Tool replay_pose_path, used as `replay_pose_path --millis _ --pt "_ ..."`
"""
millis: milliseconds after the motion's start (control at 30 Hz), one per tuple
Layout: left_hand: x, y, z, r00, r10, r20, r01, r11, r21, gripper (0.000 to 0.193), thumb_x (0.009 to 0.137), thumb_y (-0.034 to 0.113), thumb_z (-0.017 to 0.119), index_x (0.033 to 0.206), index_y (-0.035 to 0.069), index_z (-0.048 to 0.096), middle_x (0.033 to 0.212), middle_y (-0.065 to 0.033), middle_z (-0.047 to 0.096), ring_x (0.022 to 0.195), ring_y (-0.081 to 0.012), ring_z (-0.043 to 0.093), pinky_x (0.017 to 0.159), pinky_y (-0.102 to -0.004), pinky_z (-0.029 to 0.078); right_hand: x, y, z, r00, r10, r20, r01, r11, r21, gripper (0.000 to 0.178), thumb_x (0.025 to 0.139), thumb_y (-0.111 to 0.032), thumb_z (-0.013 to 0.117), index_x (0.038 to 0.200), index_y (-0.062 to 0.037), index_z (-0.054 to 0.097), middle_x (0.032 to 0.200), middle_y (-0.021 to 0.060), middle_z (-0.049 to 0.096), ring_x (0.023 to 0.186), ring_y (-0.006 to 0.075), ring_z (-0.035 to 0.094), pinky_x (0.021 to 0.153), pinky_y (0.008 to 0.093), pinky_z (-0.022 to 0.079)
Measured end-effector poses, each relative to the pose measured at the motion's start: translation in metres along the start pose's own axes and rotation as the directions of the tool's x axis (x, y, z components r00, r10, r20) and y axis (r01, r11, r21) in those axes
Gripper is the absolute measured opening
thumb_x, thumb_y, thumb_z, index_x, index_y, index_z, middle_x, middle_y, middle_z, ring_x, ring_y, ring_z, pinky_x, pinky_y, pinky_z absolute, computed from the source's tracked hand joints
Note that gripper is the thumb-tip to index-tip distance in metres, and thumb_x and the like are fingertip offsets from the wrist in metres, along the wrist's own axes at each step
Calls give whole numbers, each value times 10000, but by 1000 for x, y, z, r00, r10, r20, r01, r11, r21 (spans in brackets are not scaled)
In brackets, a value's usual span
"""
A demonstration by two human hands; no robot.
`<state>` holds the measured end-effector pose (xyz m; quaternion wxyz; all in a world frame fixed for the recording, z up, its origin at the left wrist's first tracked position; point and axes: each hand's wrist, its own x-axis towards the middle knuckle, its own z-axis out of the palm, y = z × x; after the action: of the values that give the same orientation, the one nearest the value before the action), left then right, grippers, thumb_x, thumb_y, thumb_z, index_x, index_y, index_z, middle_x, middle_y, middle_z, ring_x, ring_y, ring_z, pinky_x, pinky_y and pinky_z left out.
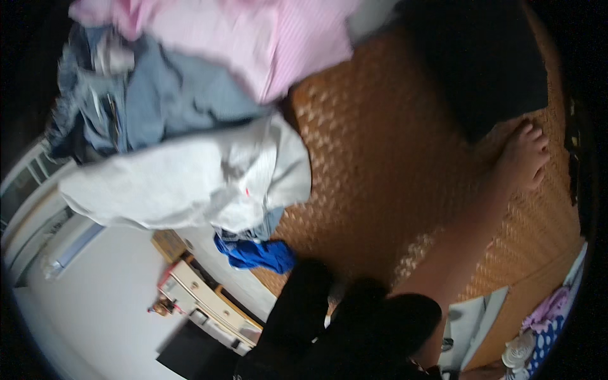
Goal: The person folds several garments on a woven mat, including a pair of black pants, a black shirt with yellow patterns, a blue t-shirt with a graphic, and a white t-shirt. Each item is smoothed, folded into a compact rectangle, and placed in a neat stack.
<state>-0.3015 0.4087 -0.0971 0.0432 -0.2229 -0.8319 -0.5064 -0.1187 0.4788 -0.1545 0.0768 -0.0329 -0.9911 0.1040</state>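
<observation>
My bare right forearm reaches to the right across a brown woven mat (367, 152). At its end, my right hand (524, 158) rests low over the mat, its fingers slightly bent and apart, with nothing visible between them. Its fingertips are beside the lower edge of a black cloth (484, 63), perhaps touching it; blur hides the exact contact. My left hand does not show. Left of the mat's middle lies a white garment (183, 177) with a small red mark. Above it are blue denim clothes (171, 88) and a pink striped garment (253, 38).
A bright blue cloth (256, 254) lies below the white garment. Beyond the mat, lower left, stand a pale drawer cabinet (202, 288), a cardboard box (168, 246) and a dark flat panel (196, 348). At lower right are a polka-dot cloth (550, 339) and a whitish round object (518, 350).
</observation>
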Motion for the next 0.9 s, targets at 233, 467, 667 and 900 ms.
replay_pose_path --millis 233,467,667,900 --pt "-249 114 -196 884 -351 -310 364 931 -14 245 714 180 716 956 150 695 971 -102 644 986 -318 609 846 -461 496 -50 -45 -57 989 -120 85 130 982 -136 563 1026 -436 331 1508 -146 314 1577 93 253 1446 325 234 1152 562 191" --pt "-612 142 -326 391 -895 -214 555 44 831 699 841 68 590 1469 295 384 1345 -195 468 1172 -373 475 809 -549 468 -65 -56 -134 656 25 754 -286 933 218 437 1001 -311 434 1351 -49 420 1304 130 411 1151 244 402 950 418 339" --pt "-486 231 -479 531 -841 -102 721 386 575 374 851 412 620 946 53 663 871 -178 682 848 -341 653 694 -495 488 -121 -155 -301 392 -394 831 -233 832 504 407 957 -367 578 1209 -52 633 1087 169 683 1029 262 649 859 378 506" --pt "-336 416 -532 614 -770 -174 661 622 -420 577 977 434 514 1333 -18 476 1355 -132 510 1206 -317 500 1039 -371 363 -73 -360 -557 701 -626 340 -32 449 893 543 831 -237 747 1302 -43 558 1181 163 651 1089 267 626 948 363 482"
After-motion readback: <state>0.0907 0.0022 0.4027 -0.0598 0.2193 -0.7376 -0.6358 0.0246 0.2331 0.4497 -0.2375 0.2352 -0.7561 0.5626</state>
